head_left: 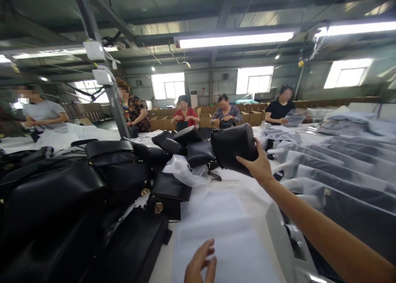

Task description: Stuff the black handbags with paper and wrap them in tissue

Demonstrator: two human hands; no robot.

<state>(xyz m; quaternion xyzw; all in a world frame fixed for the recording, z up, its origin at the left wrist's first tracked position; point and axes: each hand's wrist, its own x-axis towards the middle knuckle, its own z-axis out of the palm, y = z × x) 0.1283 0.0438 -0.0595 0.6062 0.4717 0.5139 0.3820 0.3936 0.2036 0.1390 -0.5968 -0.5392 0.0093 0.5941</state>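
Note:
My right hand (258, 163) reaches forward and grips one end of a black handbag (232, 145), thumb on its near side and fingers round the far edge. The bag is tilted above the white table. My left hand (201, 264) is low in the middle of the view, holding nothing, its thumb and fingers apart. Beneath it lies a flat translucent plastic bag (216, 229). Close by on the left, a smaller black bag (170, 192) with a round gold charm (159, 208) rests on the table. A crumpled clear plastic wrap (187, 171) sits behind it.
Black handbags (58, 188) are heaped along the left. Several bags in translucent sleeves (334, 184) stand in a row on the right. A grey metal device (280, 229) is beside my right forearm. Several co-workers sit or stand across the table, before cardboard boxes (255, 118).

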